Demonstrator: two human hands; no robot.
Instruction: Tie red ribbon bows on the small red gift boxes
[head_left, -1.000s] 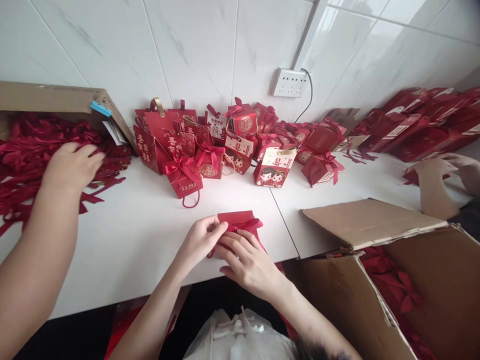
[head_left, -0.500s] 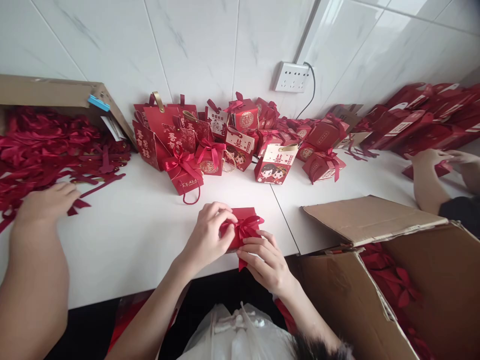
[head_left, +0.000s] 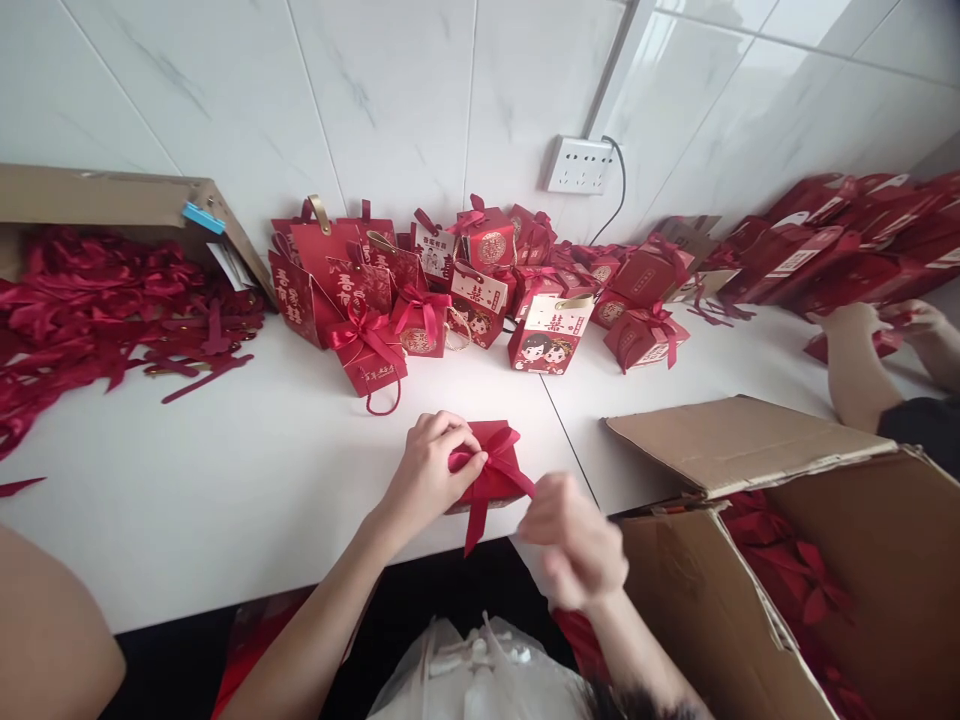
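Spilling from an open brown cardboard box (head_left: 105, 190) at the far left, a heap of dark red satin ribbons (head_left: 97, 290) lies on the white tabletop (head_left: 247, 480). A bright blue plastic clip (head_left: 202, 218) grips that box's edge. Another person's bare arm (head_left: 52, 620) enters at the lower left. Next, red paper gift bags (head_left: 322, 270) stand by the tiled wall. The left hand (head_left: 435, 470) pinches the red satin bow (head_left: 501, 440) on a small red paper box (head_left: 501, 488), which rests at the table's near edge. The right hand (head_left: 574, 540), blurred, is curled at the end of one bow tail, apart from the left; whether it grips the ribbon, I cannot tell. Further right, a large brown cardboard carton (head_left: 690, 560) holds red bowed boxes (head_left: 802, 575). A co-worker's hands (head_left: 885, 325) are beyond, at a red box.
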